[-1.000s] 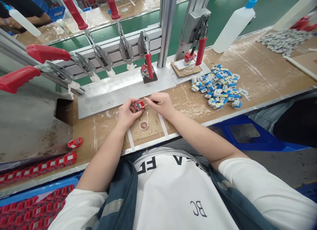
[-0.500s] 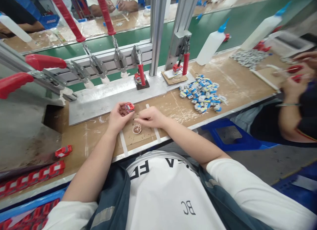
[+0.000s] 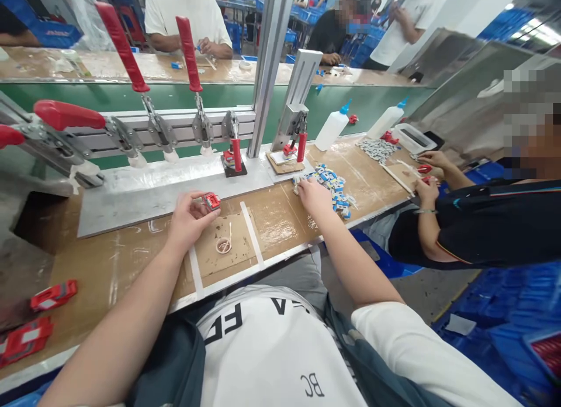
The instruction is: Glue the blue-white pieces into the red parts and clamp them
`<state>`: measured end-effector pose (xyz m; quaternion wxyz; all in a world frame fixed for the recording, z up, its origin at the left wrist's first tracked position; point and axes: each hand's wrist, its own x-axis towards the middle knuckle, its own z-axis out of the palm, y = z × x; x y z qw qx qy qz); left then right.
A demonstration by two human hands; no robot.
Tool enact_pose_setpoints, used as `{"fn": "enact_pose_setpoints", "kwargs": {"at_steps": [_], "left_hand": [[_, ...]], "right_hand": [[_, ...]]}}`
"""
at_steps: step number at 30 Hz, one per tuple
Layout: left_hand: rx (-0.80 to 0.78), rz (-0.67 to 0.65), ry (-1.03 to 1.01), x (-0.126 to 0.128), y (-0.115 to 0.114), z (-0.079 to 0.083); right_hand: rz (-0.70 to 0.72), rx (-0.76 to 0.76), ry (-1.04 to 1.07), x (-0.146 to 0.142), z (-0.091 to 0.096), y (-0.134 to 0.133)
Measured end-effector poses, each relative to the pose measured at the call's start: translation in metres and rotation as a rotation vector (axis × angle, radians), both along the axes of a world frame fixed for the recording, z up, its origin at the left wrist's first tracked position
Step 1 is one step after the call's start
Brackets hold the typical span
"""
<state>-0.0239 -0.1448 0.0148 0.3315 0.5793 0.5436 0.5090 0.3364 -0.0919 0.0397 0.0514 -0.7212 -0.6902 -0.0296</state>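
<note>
My left hand (image 3: pixel 187 217) pinches a small red part (image 3: pixel 211 200) just above the bench, near the metal plate (image 3: pixel 131 196). My right hand (image 3: pixel 312 195) reaches to the right and rests on the near edge of a pile of small blue-and-white parts (image 3: pixel 333 186); its fingertips are curled into the pile, and I cannot see whether they hold a piece. Between the hands, on a taped cardboard pad (image 3: pixel 221 249), sits a small round cup (image 3: pixel 223 245) with a thin stick in it.
A row of red-handled toggle clamps (image 3: pixel 193 97) stands behind the plate; one clamp (image 3: pixel 234 152) presses a red part. Two white squeeze bottles (image 3: pixel 333 127) stand at the back. Loose red parts (image 3: pixel 52 296) lie at the left. A co-worker's hands (image 3: pixel 427 188) work at the right.
My right hand left the stick in the cup and moved right to the blue-and-white pile. The view swung up and right; my left hand still holds the red part.
</note>
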Motion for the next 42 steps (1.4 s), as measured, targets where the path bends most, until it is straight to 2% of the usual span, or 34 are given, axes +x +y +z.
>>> {"fn": "enact_pose_setpoints", "kwargs": {"at_steps": [6, 9, 11, 13, 16, 18, 20, 22, 25, 32, 38, 42], "left_hand": [[0.006, -0.159, -0.207, 0.003, -0.004, 0.0], [0.021, -0.169, -0.217, 0.003, -0.007, 0.0], [0.042, -0.153, -0.177, 0.003, -0.008, 0.0], [0.091, -0.118, -0.077, 0.002, -0.01, 0.001], [0.218, -0.065, 0.114, 0.001, -0.012, 0.001], [0.296, -0.055, 0.187, 0.0, -0.012, -0.001], [0.342, -0.068, 0.213, -0.002, -0.012, -0.004], [0.365, -0.094, 0.215, -0.003, -0.013, -0.006], [0.359, -0.113, 0.203, -0.004, -0.014, -0.008], [0.289, -0.088, 0.186, -0.002, -0.015, -0.008], [0.363, -0.048, 0.394, -0.004, -0.012, -0.002], [0.427, -0.145, 0.499, 0.005, 0.002, 0.009]], "right_hand": [[0.175, 0.079, 0.026, 0.012, -0.025, -0.001], [0.245, 0.059, 0.114, 0.018, -0.028, 0.001], [0.272, 0.042, 0.255, 0.014, -0.025, 0.0], [0.283, 0.024, 0.559, -0.003, -0.018, -0.006], [0.321, -0.045, 1.14, -0.052, -0.007, -0.023], [0.353, -0.099, 1.357, -0.09, -0.001, -0.034], [0.366, -0.127, 1.464, -0.123, 0.003, -0.04], [0.372, -0.136, 1.517, -0.145, 0.003, -0.041], [0.392, -0.106, 1.526, -0.159, -0.001, -0.038], [0.396, 0.001, 1.484, -0.17, -0.015, -0.039], [0.341, -0.054, 1.631, -0.173, -0.015, -0.034], [0.247, -0.101, 1.8, -0.163, -0.012, -0.033]]}}
